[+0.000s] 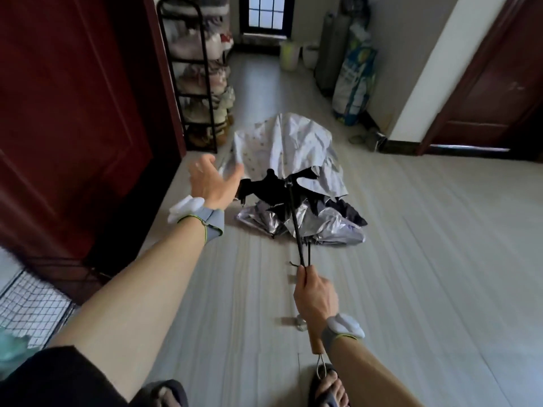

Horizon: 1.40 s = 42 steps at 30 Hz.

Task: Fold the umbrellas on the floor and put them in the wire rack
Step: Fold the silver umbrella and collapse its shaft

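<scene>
My right hand (316, 295) is shut on the dark shaft of an umbrella (296, 230) just above its wooden handle (314, 342), and the shaft points away from me. Its canopy, black with a silver lining, is half collapsed and crumpled on the floor. My left hand (210, 180) hovers with fingers apart beside the canopy's black edge, holding nothing. Behind lies a pale patterned umbrella (289, 148), slack and partly folded. The wire rack (32, 306) shows at the lower left edge, close to my left elbow.
A dark red door (73, 113) runs along the left. A black shoe rack (199, 80) stands behind it. Bags, rolls and buckets (352, 74) line the far right wall. A pair of shoes (364, 138) lies by the white pillar. My sandalled feet (329, 389) are at the bottom.
</scene>
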Each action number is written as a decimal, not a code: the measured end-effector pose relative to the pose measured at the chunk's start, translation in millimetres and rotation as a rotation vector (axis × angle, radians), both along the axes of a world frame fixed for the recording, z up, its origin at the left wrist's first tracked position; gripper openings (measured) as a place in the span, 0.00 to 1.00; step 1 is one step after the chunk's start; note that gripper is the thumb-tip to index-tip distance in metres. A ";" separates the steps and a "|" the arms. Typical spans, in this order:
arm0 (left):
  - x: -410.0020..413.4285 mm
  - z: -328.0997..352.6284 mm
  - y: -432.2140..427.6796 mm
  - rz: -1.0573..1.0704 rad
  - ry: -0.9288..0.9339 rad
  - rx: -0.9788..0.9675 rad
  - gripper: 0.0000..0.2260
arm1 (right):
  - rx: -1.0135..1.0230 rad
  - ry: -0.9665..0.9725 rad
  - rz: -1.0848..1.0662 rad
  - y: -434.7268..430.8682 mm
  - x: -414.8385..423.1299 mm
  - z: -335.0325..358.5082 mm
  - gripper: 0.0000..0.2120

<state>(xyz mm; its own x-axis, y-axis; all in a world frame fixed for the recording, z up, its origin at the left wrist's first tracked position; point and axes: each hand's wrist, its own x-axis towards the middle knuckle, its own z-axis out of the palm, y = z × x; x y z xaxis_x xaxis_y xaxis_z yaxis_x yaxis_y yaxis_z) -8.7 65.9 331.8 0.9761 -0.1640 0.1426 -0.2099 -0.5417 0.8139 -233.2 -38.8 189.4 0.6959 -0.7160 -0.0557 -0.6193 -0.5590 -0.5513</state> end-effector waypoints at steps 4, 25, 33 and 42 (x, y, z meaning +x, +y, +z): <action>12.8 28.7 23.7 0.003 0.141 0.024 0.44 | -0.064 -0.010 0.147 9.7 -12.7 10.3 0.17; 10.7 -10.0 85.3 0.152 0.823 -0.728 0.30 | -0.520 -0.140 0.568 2.3 -29.6 16.4 0.20; 20.9 -35.8 80.6 0.170 0.761 -0.693 0.14 | -0.349 0.228 0.589 1.9 -20.9 21.2 0.20; -2.0 -63.2 79.5 0.076 0.709 -0.720 0.08 | -0.036 -0.255 0.135 -32.5 36.3 93.4 0.22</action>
